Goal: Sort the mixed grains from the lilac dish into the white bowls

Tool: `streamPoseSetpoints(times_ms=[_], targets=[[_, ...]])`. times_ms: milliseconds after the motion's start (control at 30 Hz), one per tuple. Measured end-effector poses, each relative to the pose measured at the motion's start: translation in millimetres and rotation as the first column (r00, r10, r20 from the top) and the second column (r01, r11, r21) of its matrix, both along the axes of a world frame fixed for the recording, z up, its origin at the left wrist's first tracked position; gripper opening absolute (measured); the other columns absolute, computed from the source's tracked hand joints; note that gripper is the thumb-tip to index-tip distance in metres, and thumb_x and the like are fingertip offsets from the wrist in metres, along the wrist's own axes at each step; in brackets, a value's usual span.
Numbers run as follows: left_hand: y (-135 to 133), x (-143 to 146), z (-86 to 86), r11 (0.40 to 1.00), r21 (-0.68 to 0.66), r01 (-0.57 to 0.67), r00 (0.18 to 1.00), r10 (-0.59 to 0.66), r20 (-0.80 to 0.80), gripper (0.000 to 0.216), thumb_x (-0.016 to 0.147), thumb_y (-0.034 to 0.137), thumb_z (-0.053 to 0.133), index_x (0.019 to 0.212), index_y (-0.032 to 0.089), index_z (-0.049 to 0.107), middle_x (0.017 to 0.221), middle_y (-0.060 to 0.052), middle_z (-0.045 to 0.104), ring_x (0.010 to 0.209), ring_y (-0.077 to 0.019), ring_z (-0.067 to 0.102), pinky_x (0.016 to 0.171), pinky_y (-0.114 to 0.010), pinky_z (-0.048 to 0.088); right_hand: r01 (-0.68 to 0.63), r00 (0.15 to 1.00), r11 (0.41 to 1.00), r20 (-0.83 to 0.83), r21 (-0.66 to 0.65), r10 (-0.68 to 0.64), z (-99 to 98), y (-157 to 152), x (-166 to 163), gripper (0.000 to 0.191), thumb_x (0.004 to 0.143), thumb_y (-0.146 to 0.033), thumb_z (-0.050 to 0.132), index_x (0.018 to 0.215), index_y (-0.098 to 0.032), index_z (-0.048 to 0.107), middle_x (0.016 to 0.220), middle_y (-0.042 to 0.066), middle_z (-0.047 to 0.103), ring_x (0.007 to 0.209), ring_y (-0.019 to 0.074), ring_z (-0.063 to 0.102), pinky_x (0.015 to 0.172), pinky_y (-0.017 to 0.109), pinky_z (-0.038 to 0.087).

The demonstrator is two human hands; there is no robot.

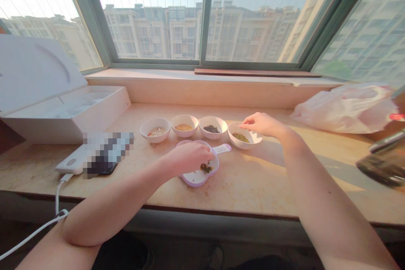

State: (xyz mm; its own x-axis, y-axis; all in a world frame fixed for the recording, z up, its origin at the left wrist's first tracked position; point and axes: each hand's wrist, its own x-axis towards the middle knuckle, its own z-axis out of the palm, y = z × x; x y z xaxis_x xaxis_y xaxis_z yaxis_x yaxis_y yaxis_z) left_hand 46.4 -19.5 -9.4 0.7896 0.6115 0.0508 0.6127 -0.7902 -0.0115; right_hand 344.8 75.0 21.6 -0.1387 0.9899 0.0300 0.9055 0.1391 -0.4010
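- The left hand (pixel 194 157) is bent down over the dish (pixel 193 182), fingertips low by the clump (pixel 206 168); whether they pinch any grains cannot be told, as the hand covers them.
- Handling there likely goes best with a light fingertip touch kept low over the white base, since grains so small could scatter over the rim. Spreading the clump thin would probably make single grains easier to take.
- The dish, lobed and purple-rimmed, sits on the table (pixel 253 192) under the left hand; its tab (pixel 222 149), with writing on it, points off toward the right hand.
- The right hand (pixel 264 124) reaches to the green bowl (pixel 253 138), beyond and to the right of the left hand. Its fingertips are drawn together at the rim; whether they hold a grain or touch the rim cannot be told.
- Keeping that wrist high and loose should avoid tipping the bowl, which looks light.
- Below the right fingertips, the green bowl holds green grains (pixel 240 137).
- Just left of that grip, the next bowl (pixel 218 135) has dark grains (pixel 211 129).
- Further left, another bowl (pixel 185 133) has tan grains (pixel 183 127).
- Farthest left, the last bowl (pixel 155 139) has pale pieces (pixel 156 131).
- Well left of both hands stands an open box (pixel 47 130); well right, a bag (pixel 344 107).
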Motion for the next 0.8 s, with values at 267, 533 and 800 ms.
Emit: streamPoseSetpoints(times_ms=[267,533,800], targets=[[18.7,-13.5,20.4,0.876,-0.459,0.151,0.834,0.137,0.535,0.03,0.078,0.005,0.06,0.103,0.019,0.07,0.091,-0.002,0.07,0.083,-0.0151,0.066,0.073,-0.027,0.05,0.078,0.997,0.983,-0.036,0.165,-0.073,0.3,-10.1,-18.3,0.028,0.087,-0.044,0.065,0.084,-0.021,0.081,0.091,0.009,0.081,0.077,0.0223,0.069,0.062,0.031,0.044],[32.7,-20.6,21.4,0.47,-0.612,0.636,0.316,0.564,0.762,0.03,0.063,0.014,0.078,0.083,0.019,0.057,0.076,0.005,0.055,0.068,-0.0091,0.056,0.07,-0.027,0.046,-0.101,0.978,0.933,-0.137,0.344,0.157,-4.8,-25.1,-55.1,0.033,0.089,-0.045,0.06,0.08,-0.02,0.079,0.073,0.005,0.075,0.068,0.0204,0.063,0.066,0.032,0.044],[35.8,-16.6,14.1,0.445,-0.601,0.663,0.216,0.656,0.723,0.039,0.06,0.012,0.081,0.092,0.021,0.06,0.077,0.005,0.056,0.069,-0.0092,0.058,0.068,-0.025,0.045,-0.194,0.81,0.856,-0.415,0.479,0.415,-15.3,-58.2,-92.6,0.038,0.092,-0.052,0.065,0.099,-0.018,0.081,0.075,0.004,0.074,0.057,0.0135,0.055,0.056,0.028,0.043]])
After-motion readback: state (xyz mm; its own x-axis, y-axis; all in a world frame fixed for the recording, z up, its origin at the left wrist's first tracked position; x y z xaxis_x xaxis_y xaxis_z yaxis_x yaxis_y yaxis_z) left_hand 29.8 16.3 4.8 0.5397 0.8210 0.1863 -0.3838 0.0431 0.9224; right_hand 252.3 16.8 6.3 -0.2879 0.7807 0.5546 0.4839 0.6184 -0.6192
